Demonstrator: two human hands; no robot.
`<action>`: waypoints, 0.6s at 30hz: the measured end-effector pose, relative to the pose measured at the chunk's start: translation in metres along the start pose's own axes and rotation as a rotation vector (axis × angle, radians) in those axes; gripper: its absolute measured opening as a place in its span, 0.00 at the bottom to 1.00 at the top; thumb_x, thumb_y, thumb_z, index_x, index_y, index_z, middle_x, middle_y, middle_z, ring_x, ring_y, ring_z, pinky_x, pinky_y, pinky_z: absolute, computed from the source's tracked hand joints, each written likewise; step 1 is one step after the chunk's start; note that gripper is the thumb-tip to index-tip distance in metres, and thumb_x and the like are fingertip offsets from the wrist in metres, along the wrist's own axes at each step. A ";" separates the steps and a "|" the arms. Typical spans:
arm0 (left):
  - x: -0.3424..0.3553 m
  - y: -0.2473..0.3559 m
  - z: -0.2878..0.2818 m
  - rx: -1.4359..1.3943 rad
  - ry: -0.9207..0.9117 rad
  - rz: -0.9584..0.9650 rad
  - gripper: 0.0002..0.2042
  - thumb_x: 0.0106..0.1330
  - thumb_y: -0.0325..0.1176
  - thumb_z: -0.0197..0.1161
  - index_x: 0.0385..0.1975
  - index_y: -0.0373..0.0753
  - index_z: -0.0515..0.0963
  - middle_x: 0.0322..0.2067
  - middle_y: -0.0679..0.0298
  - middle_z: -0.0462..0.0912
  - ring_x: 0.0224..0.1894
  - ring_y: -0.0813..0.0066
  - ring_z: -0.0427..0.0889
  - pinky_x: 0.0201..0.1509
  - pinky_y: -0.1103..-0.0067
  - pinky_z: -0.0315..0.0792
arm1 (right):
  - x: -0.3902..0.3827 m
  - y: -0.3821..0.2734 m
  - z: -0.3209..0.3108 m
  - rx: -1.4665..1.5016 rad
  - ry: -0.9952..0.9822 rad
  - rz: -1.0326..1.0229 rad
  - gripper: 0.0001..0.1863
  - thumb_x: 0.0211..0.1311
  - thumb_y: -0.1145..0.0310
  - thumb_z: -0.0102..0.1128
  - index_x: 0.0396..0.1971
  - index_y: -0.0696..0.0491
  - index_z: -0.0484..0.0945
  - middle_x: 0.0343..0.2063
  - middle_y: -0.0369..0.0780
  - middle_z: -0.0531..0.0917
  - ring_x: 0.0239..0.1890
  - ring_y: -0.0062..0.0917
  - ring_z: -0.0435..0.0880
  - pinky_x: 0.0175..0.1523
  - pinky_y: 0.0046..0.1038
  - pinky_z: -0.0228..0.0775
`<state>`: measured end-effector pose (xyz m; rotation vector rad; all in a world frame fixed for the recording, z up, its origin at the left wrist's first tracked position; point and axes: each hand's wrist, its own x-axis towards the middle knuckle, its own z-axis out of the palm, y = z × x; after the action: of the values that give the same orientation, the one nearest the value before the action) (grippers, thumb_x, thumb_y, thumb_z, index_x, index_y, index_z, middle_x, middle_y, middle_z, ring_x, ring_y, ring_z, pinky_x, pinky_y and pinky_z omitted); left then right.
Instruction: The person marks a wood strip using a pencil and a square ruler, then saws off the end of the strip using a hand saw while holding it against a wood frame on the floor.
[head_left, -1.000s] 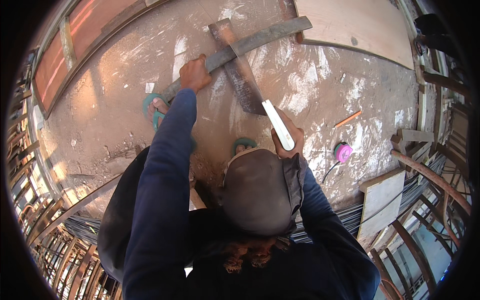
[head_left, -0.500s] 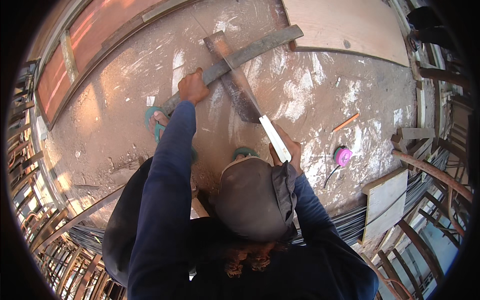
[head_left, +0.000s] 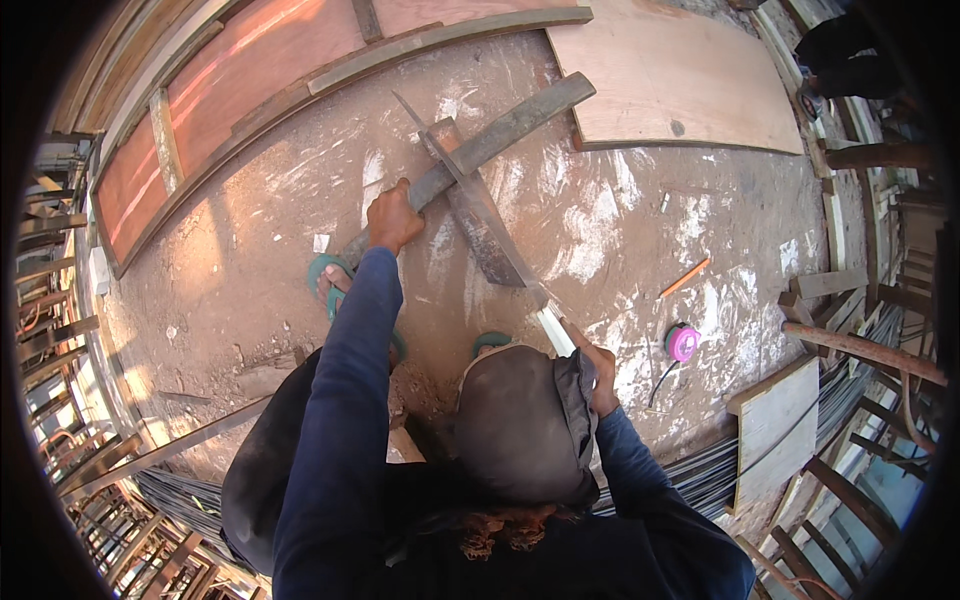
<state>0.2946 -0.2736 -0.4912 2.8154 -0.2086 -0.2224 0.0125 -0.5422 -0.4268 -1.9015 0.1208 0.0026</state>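
My left hand (head_left: 394,216) grips a long, narrow wooden plank (head_left: 525,117) and presses it down near my sandalled left foot (head_left: 330,284). Beneath the plank, crossing it, lies a shorter dark board (head_left: 472,232). My right hand (head_left: 598,366) is wrapped round the white handle of a handsaw (head_left: 555,330), close to the dark cap. The thin blade runs up and left across the plank, to the right of my left hand, its tip pointing away. Some right fingers are hidden behind the handle.
To the right on the dusty floor lie a pink tape measure (head_left: 683,342) and an orange pencil (head_left: 685,278). A plywood sheet (head_left: 680,80) and a framed reddish panel (head_left: 270,75) are at the far side. Black rods (head_left: 690,470) and a pale board (head_left: 778,430) lie near right.
My right hand has drawn the saw back toward me, so its handle sits lower and its tip nearer the plank. The left hand still grips the plank. The whole view has shifted slightly.
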 end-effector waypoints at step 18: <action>-0.004 0.026 0.023 -0.099 -0.119 0.056 0.26 0.42 0.27 0.63 0.45 0.35 0.65 0.39 0.42 0.80 0.41 0.43 0.81 0.45 0.60 0.75 | -0.013 0.004 -0.026 -0.160 0.077 -0.034 0.29 0.48 0.79 0.59 0.56 0.61 0.73 0.46 0.49 0.83 0.38 0.32 0.88 0.43 0.25 0.76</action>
<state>0.2834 -0.3036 -0.5039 2.6965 -0.2943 -0.3770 -0.0020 -0.5668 -0.4215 -2.0637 0.1441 -0.0870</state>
